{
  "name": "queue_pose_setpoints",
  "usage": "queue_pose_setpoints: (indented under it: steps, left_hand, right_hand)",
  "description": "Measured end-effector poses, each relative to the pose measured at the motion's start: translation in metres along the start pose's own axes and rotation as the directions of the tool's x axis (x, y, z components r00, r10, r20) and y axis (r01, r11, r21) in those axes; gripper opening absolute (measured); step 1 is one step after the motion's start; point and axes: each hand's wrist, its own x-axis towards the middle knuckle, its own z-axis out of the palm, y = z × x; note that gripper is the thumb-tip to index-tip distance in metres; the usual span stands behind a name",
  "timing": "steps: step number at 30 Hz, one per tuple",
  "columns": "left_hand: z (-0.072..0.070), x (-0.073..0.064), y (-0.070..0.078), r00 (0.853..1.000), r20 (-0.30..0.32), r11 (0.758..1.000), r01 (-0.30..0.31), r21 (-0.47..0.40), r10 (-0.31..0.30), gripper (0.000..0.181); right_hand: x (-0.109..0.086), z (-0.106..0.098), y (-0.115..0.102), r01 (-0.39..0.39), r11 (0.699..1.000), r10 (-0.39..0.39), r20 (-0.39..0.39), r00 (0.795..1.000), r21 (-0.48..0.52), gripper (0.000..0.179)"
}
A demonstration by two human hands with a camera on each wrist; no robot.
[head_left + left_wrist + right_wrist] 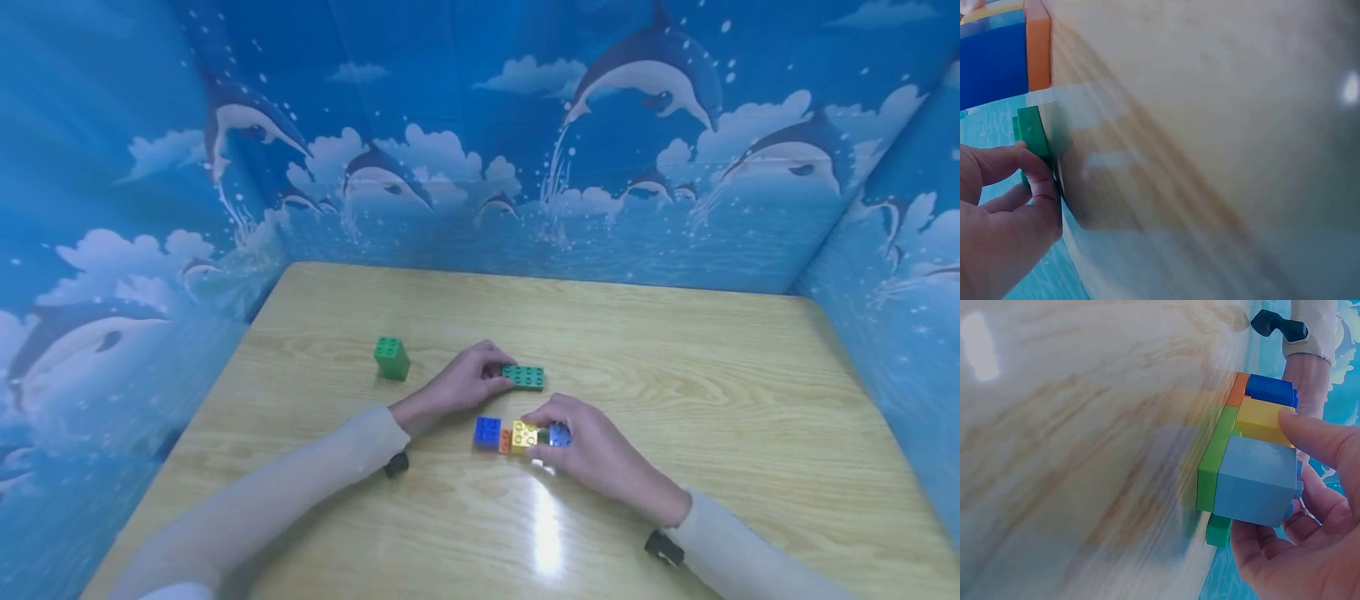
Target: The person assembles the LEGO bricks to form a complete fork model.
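My left hand (480,379) pinches the left end of a flat dark green toy brick (523,377), studs up, on the table. In the left wrist view, thumb and fingertips grip that green brick (1034,131) near the tabletop. My right hand (588,437) holds a yellow brick (524,435) between thumb and fingers. The yellow brick is part of a low row of joined bricks: a dark blue brick (487,432) on an orange base (506,440), and a light blue brick (1257,480) on a light green base (1215,465). My right palm partly hides this row in the head view.
A tall green block (392,358) stands upright on the wooden table (675,358), left of my left hand. Dolphin-printed blue cloth (450,192) walls the back and both sides. A dark strap piece (664,547) hangs at each wrist.
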Motion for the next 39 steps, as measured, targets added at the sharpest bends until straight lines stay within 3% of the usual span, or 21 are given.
queue_pose_setpoints:
  steps: [7, 16, 23, 27, 31, 39]
  left_hand:
    - [0.000, 0.003, 0.001, 0.999, 0.041, 1.000, 0.019, 0.023, -0.020, 0.036]
    - [0.000, 0.006, 0.002, 0.998, 0.057, 0.999, 0.034, 0.021, -0.036, 0.040]
    - [-0.004, -0.001, 0.006, 0.990, 0.055, 0.988, 0.133, -0.073, -0.130, 0.062]
    - [-0.006, -0.014, 0.008, 0.989, 0.025, 0.985, 0.149, -0.088, -0.148, 0.062]
    - [-0.009, -0.035, 0.011, 0.991, 0.010, 0.987, 0.136, -0.083, -0.136, 0.055]
    - [-0.009, -0.074, 0.006, 0.990, 0.109, 0.993, 0.101, -0.062, -0.094, 0.069]
  right_hand:
    - [0.000, 0.002, 0.000, -0.002, 0.999, 0.002, 0.009, 1.000, 0.040, 0.036]
    - [-0.001, 0.000, 0.000, 0.001, 1.000, -0.001, 0.004, 1.000, -0.013, 0.036]
    - [-0.001, 0.000, 0.000, 0.006, 0.999, -0.005, 0.006, 1.000, -0.052, 0.042]
    - [-0.006, 0.000, 0.002, -0.009, 0.996, 0.008, -0.015, 1.000, -0.089, 0.059]
    - [-0.015, -0.006, 0.008, -0.045, 0.997, 0.043, -0.036, 0.998, -0.066, 0.067]
    - [-0.027, -0.020, 0.016, -0.075, 0.997, 0.075, -0.006, 0.997, 0.015, 0.055]
